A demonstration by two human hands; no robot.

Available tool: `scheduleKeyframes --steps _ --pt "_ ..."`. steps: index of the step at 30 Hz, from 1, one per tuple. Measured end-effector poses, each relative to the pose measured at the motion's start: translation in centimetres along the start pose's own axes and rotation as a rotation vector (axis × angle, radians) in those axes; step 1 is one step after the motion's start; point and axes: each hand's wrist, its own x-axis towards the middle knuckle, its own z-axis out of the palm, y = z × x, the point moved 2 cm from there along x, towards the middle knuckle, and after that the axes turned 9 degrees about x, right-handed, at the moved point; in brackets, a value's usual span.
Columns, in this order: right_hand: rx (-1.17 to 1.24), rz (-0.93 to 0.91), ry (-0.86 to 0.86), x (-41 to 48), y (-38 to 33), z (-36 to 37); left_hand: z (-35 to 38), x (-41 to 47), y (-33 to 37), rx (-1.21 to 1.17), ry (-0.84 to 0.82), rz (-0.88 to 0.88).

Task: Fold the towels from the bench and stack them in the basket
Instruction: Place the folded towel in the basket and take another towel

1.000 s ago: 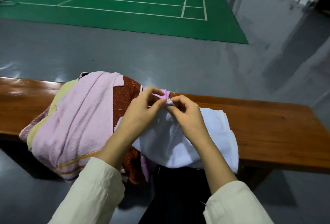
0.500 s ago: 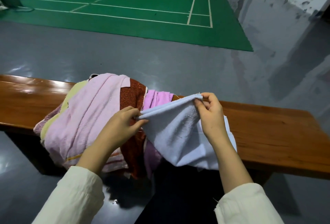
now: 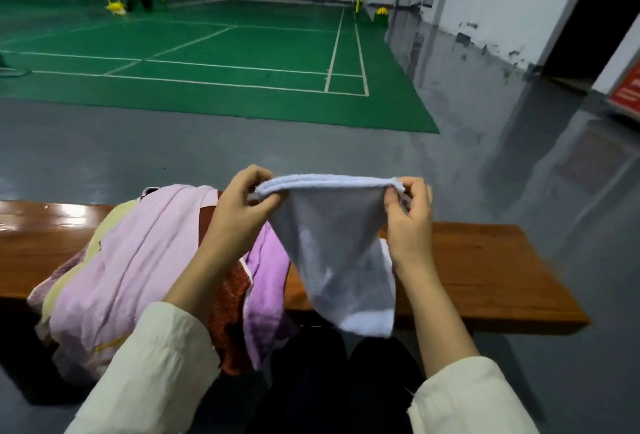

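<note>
Pinching white towel [image 3: 332, 260] by top corners, left hand [image 3: 242, 215] at 9, right hand [image 3: 410, 225] at 3, fingers curled on cloth; stretched 9-to-3, hanging toward 6, equally near both.

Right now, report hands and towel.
Left hand, right hand pinch white towel by top corners, above bench. Pile at left. No basket in view.

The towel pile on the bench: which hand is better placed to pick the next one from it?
Probably the left hand: it pinches the white towel just over the towel pile, while the right hand holds the other corner, away from it.
</note>
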Motion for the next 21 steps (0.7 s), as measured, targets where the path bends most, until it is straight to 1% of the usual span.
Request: scheduleKeyframes --steps 2,4,6,10,13,16,19,21 --pt "0.063 -0.027 0.026 0.6 -2.1 -1.1 0.7 0.3 2.7 -0.19 0.012 -0.005" --pt "0.157 -0.012 0.049 1.2 -4.0 -1.7 1.4 0.6 4.7 -0.253 0.047 -0.009" --pt "0.185 -0.002 0.073 1.9 -5.3 -2.5 1.7 1.1 6.0 -0.287 0.08 -0.02" --pt "0.106 -0.054 0.026 2.9 -7.3 -4.0 1.2 2.3 7.6 -0.277 0.073 0.009" --pt "0.109 -0.074 0.035 3.6 -8.4 -4.4 0.5 3.1 8.8 -0.275 0.1 0.021" --pt "0.116 -0.02 0.05 4.9 -7.7 -3.6 0.4 3.9 9.0 -0.224 0.091 0.023" --pt "0.114 0.049 0.05 6.1 -6.6 -2.3 1.1 5.1 7.6 -0.213 0.054 -0.028" --pt "0.082 0.025 0.035 6.9 -7.2 -1.6 1.5 6.1 7.2 -0.236 0.097 -0.068"
